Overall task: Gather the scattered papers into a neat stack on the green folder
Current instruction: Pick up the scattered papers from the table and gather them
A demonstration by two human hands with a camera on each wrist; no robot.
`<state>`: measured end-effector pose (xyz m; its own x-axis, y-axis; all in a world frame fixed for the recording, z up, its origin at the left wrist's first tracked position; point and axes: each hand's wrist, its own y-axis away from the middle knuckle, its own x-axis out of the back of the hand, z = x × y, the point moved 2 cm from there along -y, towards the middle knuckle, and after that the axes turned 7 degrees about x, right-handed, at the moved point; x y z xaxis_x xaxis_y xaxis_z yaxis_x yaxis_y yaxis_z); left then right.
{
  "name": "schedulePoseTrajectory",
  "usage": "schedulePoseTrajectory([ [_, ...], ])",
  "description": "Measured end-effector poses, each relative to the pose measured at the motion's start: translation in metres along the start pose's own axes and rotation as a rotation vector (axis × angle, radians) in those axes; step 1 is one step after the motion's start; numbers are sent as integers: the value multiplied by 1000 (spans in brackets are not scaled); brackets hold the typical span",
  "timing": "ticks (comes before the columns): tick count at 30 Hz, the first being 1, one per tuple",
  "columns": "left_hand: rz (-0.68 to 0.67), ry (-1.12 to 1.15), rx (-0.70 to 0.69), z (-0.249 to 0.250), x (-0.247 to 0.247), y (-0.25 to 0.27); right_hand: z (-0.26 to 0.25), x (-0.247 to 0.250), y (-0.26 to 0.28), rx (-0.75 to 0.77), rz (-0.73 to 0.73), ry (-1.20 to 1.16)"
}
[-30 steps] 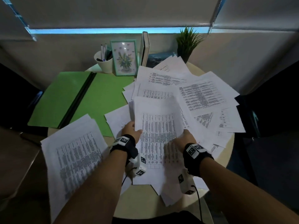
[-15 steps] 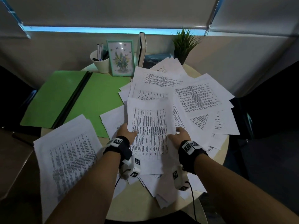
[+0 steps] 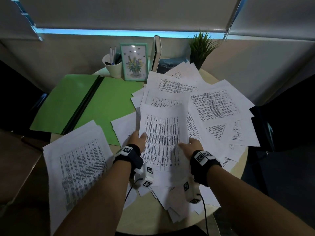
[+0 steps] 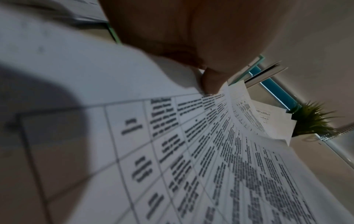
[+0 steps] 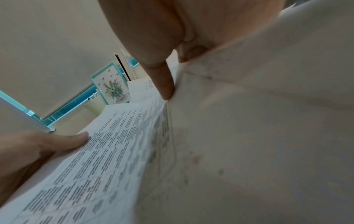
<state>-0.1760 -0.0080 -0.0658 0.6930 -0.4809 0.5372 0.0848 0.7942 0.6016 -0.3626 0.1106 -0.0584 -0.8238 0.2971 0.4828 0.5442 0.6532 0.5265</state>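
The left hand (image 3: 139, 139) and right hand (image 3: 193, 147) each pinch an opposite side edge of the printed sheet (image 3: 162, 133), held above the scattered papers (image 3: 219, 106) beside the green folder (image 3: 109, 103).

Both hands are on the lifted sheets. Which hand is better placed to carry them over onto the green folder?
Probably the left hand. It pinches the held sheets' left edge, the side facing the open green folder. The right hand grips the far edge and would have to reach across.

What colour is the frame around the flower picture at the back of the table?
The picture frame is pale mint green. The head view shows it best.
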Motion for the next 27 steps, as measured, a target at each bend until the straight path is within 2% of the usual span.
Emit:
schedulePoseTrajectory([
  [7, 27, 30, -38, 1, -1, -3, -1, 9, -5, 0, 71, 18],
  [16, 70, -57, -150, 1, 2, 0, 21, 20, 0, -123, 75, 282],
  [19, 84, -93, -176, 4, 5, -3, 26, 26, 4, -66, 127, 388],
  [21, 91, -132, -198, 10, 6, -5, 27, 28, 0, -9, 129, 349],
  [23, 105, -122, -225, 17, 7, -7, 27, 30, -4, 2, 122, 205],
  [27, 102, -91, -285, 39, 10, -13, 24, 34, -7, 37, 206, 34],
])
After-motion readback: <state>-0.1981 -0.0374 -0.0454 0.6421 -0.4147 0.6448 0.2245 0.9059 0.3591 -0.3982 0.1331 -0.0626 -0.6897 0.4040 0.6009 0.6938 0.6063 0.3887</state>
